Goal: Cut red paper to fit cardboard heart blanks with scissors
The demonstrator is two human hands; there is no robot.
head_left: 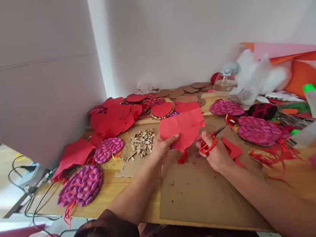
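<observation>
My left hand [163,146] pinches a sheet of red paper [183,127] by its lower left side, thumb on top. The sheet has a curved lower edge and is held up above a cardboard mat [190,191]. In my right hand [215,151] is a pair of scissors [209,145] with orange-red handles, fingers in the loops. Its dark blades point up and right, away from the sheet. Red paper scraps [232,148] lie just beyond my right hand. A small red tassel [183,157] shows below the sheet.
Shell pieces [142,141] are heaped left of the mat. Pink-purple round pieces [81,185] with tassels sit on both sides. Red paper shapes [112,118] and brown discs [176,93] lie at the back. A green-capped bottle [315,99] leans at right; black cables [25,188] hang at left.
</observation>
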